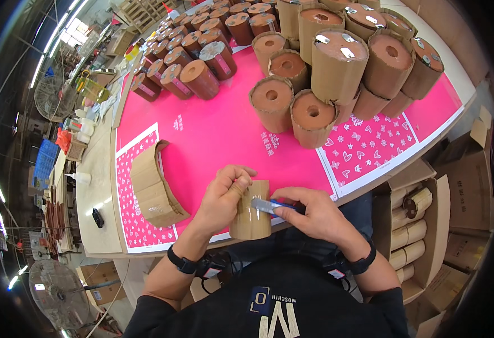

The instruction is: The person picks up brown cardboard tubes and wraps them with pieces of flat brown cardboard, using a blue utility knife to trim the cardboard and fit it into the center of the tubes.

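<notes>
- Bare cylinders [199,78]: far left of the worktable [103,236].
- Wrapped cylinders [340,70]: far right, some standing on others.
- Curved cardboard [150,188]: near left on the table, left of the left hand [224,191].
- Held cylinder [250,225]: at the near edge, between that hand and the right hand [317,217], which has a cutter [263,205] in it.
- Open carton [439,231]: right of the table (lower down), rolls [410,232] inside.
- Fan [58,293]: left, beyond the table's near corner.
</notes>
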The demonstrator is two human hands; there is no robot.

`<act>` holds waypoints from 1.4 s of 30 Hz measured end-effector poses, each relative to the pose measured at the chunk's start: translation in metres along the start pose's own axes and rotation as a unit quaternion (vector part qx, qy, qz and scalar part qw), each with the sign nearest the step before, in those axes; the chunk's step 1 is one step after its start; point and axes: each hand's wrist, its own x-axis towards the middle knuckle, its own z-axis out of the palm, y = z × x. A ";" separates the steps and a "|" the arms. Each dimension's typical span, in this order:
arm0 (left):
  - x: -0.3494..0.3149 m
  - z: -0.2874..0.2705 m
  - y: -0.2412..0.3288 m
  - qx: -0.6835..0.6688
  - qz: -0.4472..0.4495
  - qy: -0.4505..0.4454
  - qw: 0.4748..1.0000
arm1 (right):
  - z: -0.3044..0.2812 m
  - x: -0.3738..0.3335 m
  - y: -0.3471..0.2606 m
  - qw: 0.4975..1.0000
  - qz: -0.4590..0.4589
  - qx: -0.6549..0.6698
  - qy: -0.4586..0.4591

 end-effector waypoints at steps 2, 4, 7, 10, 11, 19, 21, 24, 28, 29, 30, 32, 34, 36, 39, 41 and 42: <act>0.001 -0.001 0.001 -0.044 -0.018 0.012 0.999 | 0.003 -0.005 0.004 1.000 -0.009 0.012 -0.015; 0.001 -0.002 0.004 -0.128 -0.052 0.050 0.989 | 0.006 -0.012 0.006 0.998 -0.015 0.022 -0.058; 0.002 -0.011 0.011 -0.160 -0.038 0.071 0.984 | -0.007 -0.024 0.006 0.986 -0.029 -0.010 -0.162; -0.001 -0.014 0.019 -0.214 -0.059 0.082 0.971 | -0.014 -0.035 0.015 0.993 -0.041 0.009 -0.114; 0.002 -0.016 0.012 -0.092 -0.038 0.110 0.989 | -0.015 -0.039 0.014 0.998 -0.034 0.045 -0.036; -0.045 -0.005 0.019 0.056 -0.033 -0.082 0.995 | 0.015 -0.027 -0.025 0.988 -0.111 -0.086 0.071; -0.049 0.004 0.021 0.268 0.091 -0.108 0.953 | 0.026 -0.022 -0.027 0.984 -0.102 -0.119 0.088; -0.049 0.017 0.004 0.371 0.120 -0.081 0.917 | 0.025 -0.021 -0.024 0.982 -0.113 -0.110 0.107; -0.049 0.011 -0.013 0.316 0.146 -0.047 0.936 | 0.023 -0.022 -0.016 0.981 -0.113 -0.084 0.131; -0.049 0.010 -0.010 0.309 0.136 -0.056 0.940 | 0.023 -0.022 -0.014 0.975 -0.124 -0.095 0.160; -0.049 0.009 -0.011 0.306 0.139 -0.055 0.940 | 0.023 -0.022 -0.012 0.967 -0.135 -0.106 0.187; -0.050 0.007 -0.016 0.111 0.097 -0.040 0.988 | 0.023 -0.023 -0.009 0.966 -0.134 -0.109 0.194; -0.052 0.006 -0.035 -0.018 0.046 0.013 0.999 | 0.023 -0.023 -0.011 0.965 -0.136 -0.109 0.196; -0.051 0.008 -0.032 -0.147 -0.004 0.064 0.987 | 0.024 -0.024 -0.017 0.961 -0.112 -0.154 0.200; -0.045 0.014 0.009 -0.428 -0.072 0.184 0.882 | 0.022 -0.020 -0.014 0.956 -0.091 -0.215 0.177; -0.048 0.008 0.016 -0.404 -0.037 0.264 0.875 | 0.021 -0.021 -0.011 0.963 -0.060 -0.218 0.144; -0.052 0.000 0.002 -0.195 0.039 0.330 0.923 | 0.021 -0.023 -0.011 0.964 -0.063 -0.219 0.139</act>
